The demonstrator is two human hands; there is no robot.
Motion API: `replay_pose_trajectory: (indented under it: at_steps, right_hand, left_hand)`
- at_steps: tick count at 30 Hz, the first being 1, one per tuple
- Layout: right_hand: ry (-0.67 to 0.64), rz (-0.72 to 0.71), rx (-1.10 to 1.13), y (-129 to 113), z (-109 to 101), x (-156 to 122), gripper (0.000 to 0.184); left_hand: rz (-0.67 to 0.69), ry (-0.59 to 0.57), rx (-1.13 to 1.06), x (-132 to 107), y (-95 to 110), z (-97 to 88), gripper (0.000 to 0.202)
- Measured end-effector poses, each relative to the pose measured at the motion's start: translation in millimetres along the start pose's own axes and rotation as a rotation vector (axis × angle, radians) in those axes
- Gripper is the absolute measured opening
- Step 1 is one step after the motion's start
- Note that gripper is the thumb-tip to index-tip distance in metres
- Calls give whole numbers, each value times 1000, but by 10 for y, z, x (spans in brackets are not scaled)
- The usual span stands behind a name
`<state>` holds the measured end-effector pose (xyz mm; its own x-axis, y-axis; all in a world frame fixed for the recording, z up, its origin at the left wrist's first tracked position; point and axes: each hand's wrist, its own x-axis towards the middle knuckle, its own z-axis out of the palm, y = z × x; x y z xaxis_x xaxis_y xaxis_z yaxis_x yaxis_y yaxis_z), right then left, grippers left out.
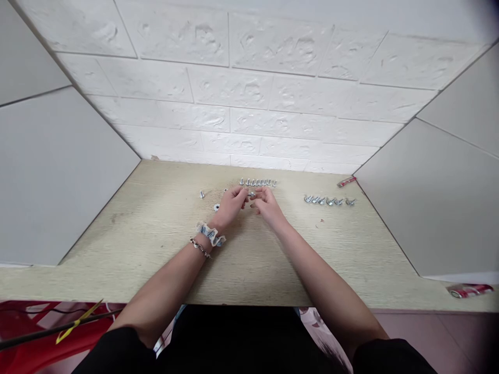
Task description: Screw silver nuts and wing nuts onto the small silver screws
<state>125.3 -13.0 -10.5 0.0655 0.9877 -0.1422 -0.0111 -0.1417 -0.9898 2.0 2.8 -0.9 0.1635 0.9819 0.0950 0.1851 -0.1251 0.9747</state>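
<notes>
Close to the middle of the board, my left hand (233, 201) pinches a small metal bolt (251, 195), held lying sideways with its wider end toward the right. My right hand (267, 203) is curled around that end, thumb and fingertips apart; whether they touch it is hard to tell. Just behind both hands stands a row of several silver bolts (258, 182). To the left of my left hand lie a washer (217, 207) and a single upright bolt (201, 194). Part of another small piece shows behind my left hand.
Several bolts with washers (329, 201) form a row at the right. A red battery (346, 182) lies near the right panel, and another red battery (471, 291) near the front right edge. A white brick-pattern wall (249, 124) and grey side panels enclose the wooden board (156, 223).
</notes>
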Motion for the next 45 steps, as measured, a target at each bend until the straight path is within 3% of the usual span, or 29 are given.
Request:
replay_pose_trajectory:
  at_steps: [3,6,11,21,26,30,34,37,41,45]
  right_hand:
    - [-157,118,-53,-12,-5,0,8]
    - [-250,129,-54,13,-2,15,35]
    - [-160,69,7,68,-17,51,51]
    - [-87,-96,20,-24,-43,20,20]
    - [-8,-222,4,-23,-42,3,25]
    - [84,-160,10,-45,-50,-11,10]
    - [-36,-2,16,-22,-57,7,40]
    - [-127,15,-2,22,-54,27,55]
    - [-125,-5,11,43,-40,30,58]
    - [-64,-6,20,8,-19,13,47]
  left_hand:
    - [29,-12,10,-1,-2,0,33]
    - [46,-54,0,-2,-7,1,33]
    - [60,-97,32,-6,-12,8,33]
    - [40,-77,82,4,-37,-5,30]
    - [17,-63,71,10,-47,-8,30]
    - [13,-45,56,8,-38,-6,33]
    - [2,-14,21,-10,8,-4,35]
    - [33,-46,10,-23,34,-1,35]
    - [61,-85,17,-25,33,1,33]
    - [76,-96,28,-17,20,1,32]
